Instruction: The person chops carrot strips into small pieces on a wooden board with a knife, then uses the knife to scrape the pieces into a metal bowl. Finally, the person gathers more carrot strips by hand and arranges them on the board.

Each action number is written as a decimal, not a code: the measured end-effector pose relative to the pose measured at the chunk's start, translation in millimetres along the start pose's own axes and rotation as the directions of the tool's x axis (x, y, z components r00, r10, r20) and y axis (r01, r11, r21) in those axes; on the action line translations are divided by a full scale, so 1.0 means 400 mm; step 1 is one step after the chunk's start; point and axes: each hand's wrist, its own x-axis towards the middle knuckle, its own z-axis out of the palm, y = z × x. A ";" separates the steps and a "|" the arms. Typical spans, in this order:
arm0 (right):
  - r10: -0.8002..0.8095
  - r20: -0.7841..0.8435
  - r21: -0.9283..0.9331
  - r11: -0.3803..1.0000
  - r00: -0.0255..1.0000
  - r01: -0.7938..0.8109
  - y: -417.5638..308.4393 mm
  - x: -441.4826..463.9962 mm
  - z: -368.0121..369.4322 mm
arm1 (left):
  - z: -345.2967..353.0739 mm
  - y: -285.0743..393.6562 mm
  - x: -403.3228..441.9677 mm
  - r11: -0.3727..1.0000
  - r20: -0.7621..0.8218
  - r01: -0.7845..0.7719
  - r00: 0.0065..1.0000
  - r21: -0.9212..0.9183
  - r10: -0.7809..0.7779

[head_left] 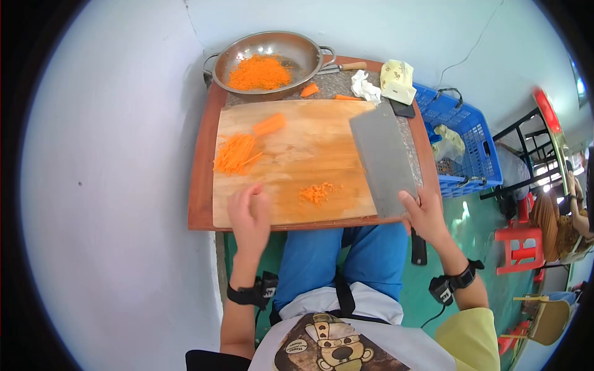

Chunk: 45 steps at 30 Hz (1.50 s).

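Right fingers [408,202] grip the cleaver [383,157] where blade meets handle; left fingers [242,199], loosely open, seemingly empty, are best tucked when steadying carrot strips [234,156] just beyond them.

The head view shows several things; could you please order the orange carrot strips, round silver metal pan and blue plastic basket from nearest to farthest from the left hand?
1. Orange carrot strips, just beyond the left hand.
2. Round silver metal pan, back left.
3. Blue plastic basket, right side.
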 end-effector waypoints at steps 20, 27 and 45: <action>0.334 0.024 0.386 0.866 0.942 -0.317 0.107 -0.093 0.102 | 0.038 0.084 -0.070 0.841 0.447 -0.228 0.894 0.490 -0.018; 0.303 0.089 0.467 0.829 0.949 -0.309 0.098 -0.085 0.194 | 0.100 0.096 -0.020 0.861 0.515 -0.306 0.855 0.406 0.061; 0.272 0.187 0.525 0.785 0.944 -0.330 0.059 -0.061 0.313 | 0.081 0.093 -0.014 0.886 0.539 -0.249 0.842 0.392 -0.001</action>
